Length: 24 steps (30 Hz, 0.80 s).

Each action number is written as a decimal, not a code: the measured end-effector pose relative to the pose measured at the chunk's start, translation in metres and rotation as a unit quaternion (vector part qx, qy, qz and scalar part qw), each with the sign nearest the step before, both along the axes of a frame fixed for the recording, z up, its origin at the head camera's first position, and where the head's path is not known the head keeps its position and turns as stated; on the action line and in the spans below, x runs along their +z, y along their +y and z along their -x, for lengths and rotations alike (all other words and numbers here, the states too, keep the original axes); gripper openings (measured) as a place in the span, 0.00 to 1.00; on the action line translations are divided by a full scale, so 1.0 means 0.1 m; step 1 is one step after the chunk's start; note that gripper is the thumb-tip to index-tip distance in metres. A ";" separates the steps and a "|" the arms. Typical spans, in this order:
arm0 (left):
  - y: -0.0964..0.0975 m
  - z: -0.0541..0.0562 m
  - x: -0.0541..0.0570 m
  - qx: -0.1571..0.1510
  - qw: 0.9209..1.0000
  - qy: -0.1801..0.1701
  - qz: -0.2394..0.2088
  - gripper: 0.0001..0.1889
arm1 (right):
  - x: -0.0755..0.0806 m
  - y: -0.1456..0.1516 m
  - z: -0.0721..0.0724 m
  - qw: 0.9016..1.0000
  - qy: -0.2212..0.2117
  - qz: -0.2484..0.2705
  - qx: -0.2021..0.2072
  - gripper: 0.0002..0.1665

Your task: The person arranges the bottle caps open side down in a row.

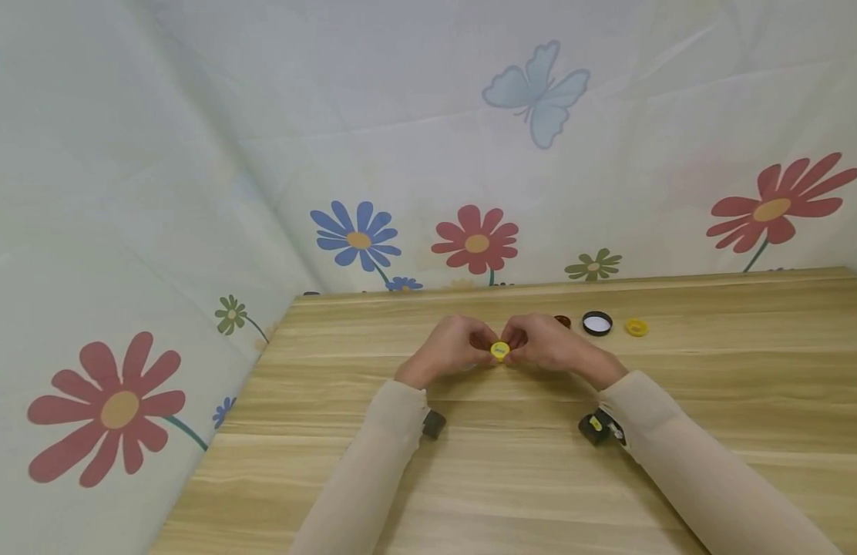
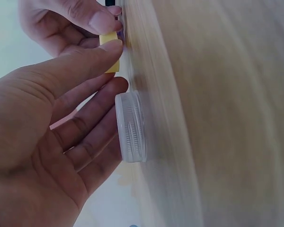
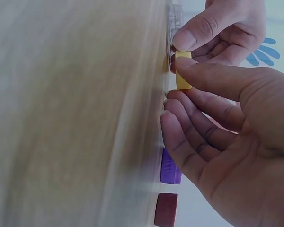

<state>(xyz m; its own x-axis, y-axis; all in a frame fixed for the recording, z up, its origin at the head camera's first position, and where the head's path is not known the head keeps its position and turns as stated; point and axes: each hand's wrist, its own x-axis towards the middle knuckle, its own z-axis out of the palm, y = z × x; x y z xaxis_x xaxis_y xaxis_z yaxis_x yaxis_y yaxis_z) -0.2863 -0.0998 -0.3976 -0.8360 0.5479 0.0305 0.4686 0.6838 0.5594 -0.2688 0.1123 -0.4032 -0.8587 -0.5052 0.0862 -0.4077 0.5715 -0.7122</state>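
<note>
A small yellow bottle cap [image 1: 500, 351], with bluish marks on its top face, is held between both hands over the wooden table. My left hand [image 1: 451, 344] pinches one side of it between thumb and fingertips. From the other side my right hand [image 1: 549, 344] pinches the same cap. In the left wrist view, a clear ridged lid [image 2: 131, 126] stands beside the lower fingers of the left hand. A purple ridged cap [image 3: 170, 168] and a dark red cap [image 3: 166, 209] show near the right hand's fingers in the right wrist view.
Right of the hands, a dark reddish cap [image 1: 562, 321], a black lid with white lining [image 1: 597, 323] and another yellow cap [image 1: 636, 327] lie in a row on the table [image 1: 512, 478]. A flower-printed cloth [image 1: 401, 154] hangs behind the table's back edge.
</note>
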 end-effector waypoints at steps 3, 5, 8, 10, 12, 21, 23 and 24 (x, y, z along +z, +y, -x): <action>0.00 0.00 0.00 -0.002 1.000 0.004 0.004 0.11 | 0.00 0.00 0.00 1.000 -0.001 -0.005 -0.002 0.10; 0.00 0.00 0.00 -0.005 1.000 0.005 0.006 0.11 | -0.01 0.00 0.01 1.000 -0.002 -0.007 -0.003 0.10; 0.00 0.00 0.00 -0.008 1.000 0.007 0.013 0.11 | -0.01 0.00 0.01 1.000 -0.003 -0.012 -0.004 0.10; 0.00 0.00 0.01 -0.010 1.000 0.009 0.018 0.11 | -0.01 0.00 0.01 1.000 -0.004 -0.015 -0.005 0.10; 0.00 -0.01 0.01 -0.012 1.000 0.012 0.025 0.11 | 0.00 0.00 0.01 1.000 -0.006 -0.017 -0.005 0.10; 0.02 -0.03 0.04 -0.013 0.999 0.021 0.041 0.11 | -0.01 0.01 0.01 1.000 -0.009 -0.016 -0.001 0.10; 0.02 -0.04 0.04 -0.010 0.999 0.020 0.043 0.12 | -0.02 0.00 0.01 1.000 -0.011 -0.016 -0.001 0.10; 0.02 -0.04 0.04 -0.008 0.999 0.019 0.045 0.12 | -0.02 0.00 0.01 1.000 -0.012 -0.017 -0.001 0.10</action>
<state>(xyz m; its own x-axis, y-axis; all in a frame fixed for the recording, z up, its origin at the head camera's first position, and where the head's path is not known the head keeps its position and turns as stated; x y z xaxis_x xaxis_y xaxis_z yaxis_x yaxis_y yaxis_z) -0.2824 -0.0978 -0.3937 -0.8260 0.5636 0.0130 0.5003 0.7222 0.4777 -0.2695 0.1122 -0.4051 -0.8614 -0.5056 0.0488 -0.3894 0.5957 -0.7025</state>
